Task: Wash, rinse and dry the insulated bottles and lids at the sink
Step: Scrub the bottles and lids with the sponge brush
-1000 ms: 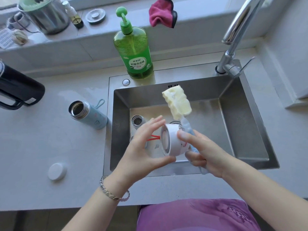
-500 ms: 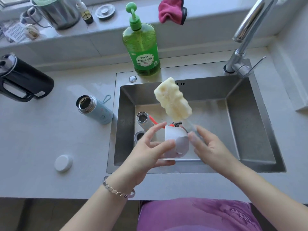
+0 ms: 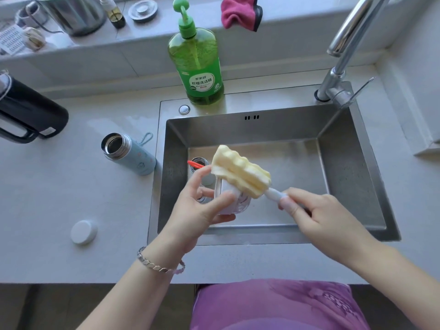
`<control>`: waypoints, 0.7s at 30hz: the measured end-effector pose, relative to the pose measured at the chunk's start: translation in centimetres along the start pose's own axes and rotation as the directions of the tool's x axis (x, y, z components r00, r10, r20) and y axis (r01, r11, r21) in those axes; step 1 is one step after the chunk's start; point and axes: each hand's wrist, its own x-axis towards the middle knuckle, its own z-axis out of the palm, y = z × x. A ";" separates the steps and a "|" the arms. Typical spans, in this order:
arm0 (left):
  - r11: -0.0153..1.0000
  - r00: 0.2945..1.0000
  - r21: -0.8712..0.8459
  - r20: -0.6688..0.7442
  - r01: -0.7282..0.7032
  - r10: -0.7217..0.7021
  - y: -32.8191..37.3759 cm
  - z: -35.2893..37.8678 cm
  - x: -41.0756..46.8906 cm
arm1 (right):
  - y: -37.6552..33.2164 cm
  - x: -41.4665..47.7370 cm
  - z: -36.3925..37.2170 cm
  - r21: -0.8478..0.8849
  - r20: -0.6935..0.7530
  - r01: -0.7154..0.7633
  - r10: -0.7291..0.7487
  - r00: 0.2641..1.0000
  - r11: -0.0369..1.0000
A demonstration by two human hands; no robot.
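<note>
My left hand [image 3: 202, 208] grips a white bottle lid [image 3: 232, 202] over the steel sink [image 3: 352, 177], thumb on its near side. My right hand [image 3: 316, 215] holds the white handle of a sponge brush; its yellow sponge head [image 3: 240, 173] lies across the lid's top. Behind my left hand, an open steel-mouthed bottle [image 3: 198, 163] with a red strap stands in the sink, partly hidden. A pale blue insulated bottle [image 3: 129, 153] lies open on the counter left of the sink. A round white lid [image 3: 83, 232] rests on the counter nearer me.
A green dish-soap pump bottle [image 3: 196, 65] stands on the sink's back rim. The tap [image 3: 345, 51] rises at the back right. A black jug [image 3: 28, 113] sits far left. On the sill are a pink cloth [image 3: 240, 13], a steel pot [image 3: 71, 13] and small items.
The sponge head has swung down from upright to lie across the lid. My right hand has moved right along the handle. My left hand has turned the lid.
</note>
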 end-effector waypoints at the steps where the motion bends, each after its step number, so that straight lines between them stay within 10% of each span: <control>1: 0.999 1.000 -0.031 0.005 0.008 -0.008 0.0 -0.2 0.0 | -0.3 -0.2 0.2 -0.009 -0.007 0.026 -0.026 1.000 1.000; 21: 0.975 0.974 -0.042 -0.065 -0.219 0.216 0.0 -0.9 -0.3 | -1.7 -0.6 0.5 0.162 -0.051 -0.058 0.067 0.996 0.985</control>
